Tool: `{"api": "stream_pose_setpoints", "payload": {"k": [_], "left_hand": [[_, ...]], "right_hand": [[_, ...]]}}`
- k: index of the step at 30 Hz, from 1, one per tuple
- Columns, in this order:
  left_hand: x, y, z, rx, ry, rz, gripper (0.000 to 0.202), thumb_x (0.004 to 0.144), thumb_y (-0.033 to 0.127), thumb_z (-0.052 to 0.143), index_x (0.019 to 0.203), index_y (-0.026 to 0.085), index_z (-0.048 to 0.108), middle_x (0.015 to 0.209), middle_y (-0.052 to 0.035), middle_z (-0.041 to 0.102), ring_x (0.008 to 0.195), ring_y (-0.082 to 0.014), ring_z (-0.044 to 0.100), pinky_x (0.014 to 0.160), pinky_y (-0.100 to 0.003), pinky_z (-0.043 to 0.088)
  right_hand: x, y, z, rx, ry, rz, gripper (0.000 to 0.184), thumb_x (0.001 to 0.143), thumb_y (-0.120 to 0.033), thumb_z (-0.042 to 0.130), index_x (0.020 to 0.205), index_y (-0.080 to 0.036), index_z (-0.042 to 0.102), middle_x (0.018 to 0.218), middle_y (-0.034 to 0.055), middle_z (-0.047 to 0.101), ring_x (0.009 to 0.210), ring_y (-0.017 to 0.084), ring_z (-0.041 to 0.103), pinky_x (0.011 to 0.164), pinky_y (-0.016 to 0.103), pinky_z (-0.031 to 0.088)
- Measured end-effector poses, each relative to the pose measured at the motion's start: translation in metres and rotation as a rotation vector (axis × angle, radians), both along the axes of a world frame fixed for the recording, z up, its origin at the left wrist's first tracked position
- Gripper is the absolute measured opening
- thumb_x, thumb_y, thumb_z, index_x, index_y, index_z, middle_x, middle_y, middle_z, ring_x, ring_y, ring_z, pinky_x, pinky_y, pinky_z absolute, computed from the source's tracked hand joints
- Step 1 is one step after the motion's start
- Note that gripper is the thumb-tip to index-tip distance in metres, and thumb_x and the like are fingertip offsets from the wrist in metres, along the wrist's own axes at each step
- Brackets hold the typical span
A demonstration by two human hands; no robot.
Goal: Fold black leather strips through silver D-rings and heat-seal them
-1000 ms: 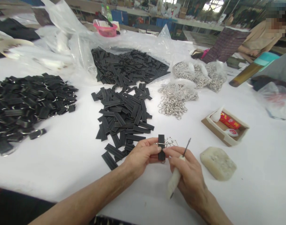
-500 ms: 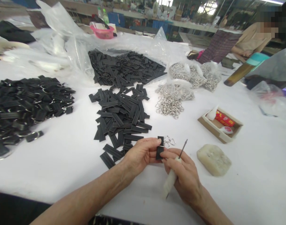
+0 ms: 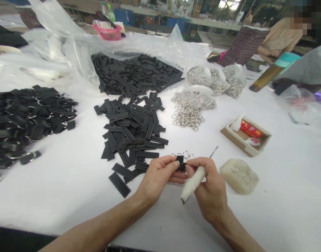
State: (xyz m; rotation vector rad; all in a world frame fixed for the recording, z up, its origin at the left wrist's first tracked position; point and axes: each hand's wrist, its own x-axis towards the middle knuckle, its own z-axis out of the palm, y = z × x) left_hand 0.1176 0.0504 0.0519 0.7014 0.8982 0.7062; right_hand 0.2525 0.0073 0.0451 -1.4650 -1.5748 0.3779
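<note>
My left hand (image 3: 159, 173) pinches a small black strap piece (image 3: 179, 159) between thumb and fingers. The strap looks folded over on itself, and a metal ring shows at its upper edge. My right hand (image 3: 211, 187) is closed around an awl with a white wrapped handle (image 3: 193, 183); its thin metal tip (image 3: 214, 151) sticks out beyond the knuckles. Thumb and forefinger of that same hand touch the strap's right side. Just behind the fingers, a few loose metal rings (image 3: 186, 154) lie on the table. Flat black straps (image 3: 135, 129) are heaped left of my hands.
Finished-looking straps with rings (image 3: 31, 119) form a pile at far left. Metal rings (image 3: 188, 117) lie before bagged ones (image 3: 194, 98). To the right are a small carton (image 3: 246, 135) and a pale block (image 3: 239, 176). A person (image 3: 281, 42) sits at the far right.
The strap, earlier held out long, now looks shorter and folded. My right hand has turned, tilting the awl flatter, and its fingertips have moved up along the strap. The view has shifted slightly.
</note>
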Motion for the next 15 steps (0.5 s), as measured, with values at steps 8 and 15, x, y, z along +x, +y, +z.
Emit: {"api": "stream_pose_setpoints", "payload": {"k": [8,15], "left_hand": [[0.0044,-0.0026,0.0085,0.125,0.094,-0.061,0.009,0.074,0.018,0.065,0.082,0.012,0.065,0.072,-0.0036,0.069,0.07,-0.0143,0.064,0.067,-0.022,0.05],[0.0055,-0.0028,0.0094,0.093,0.062,-0.037,0.008,0.077,0.017,0.062,0.08,0.01,0.065,0.069,-0.0038,0.07,0.062,-0.012,0.064,0.06,-0.018,0.049]], "right_hand": [[0.004,-0.0025,-0.0038,-0.26,0.201,-0.075,0.005,0.084,-0.022,0.054,0.087,-0.024,0.051,0.069,-0.0043,0.058,0.057,0.012,0.053,0.052,0.022,0.042],[0.0016,-0.0021,-0.0016,-0.286,0.219,-0.078,0.004,0.083,-0.023,0.055,0.084,-0.024,0.051,0.072,-0.0031,0.06,0.061,0.014,0.056,0.054,0.024,0.043]]}}
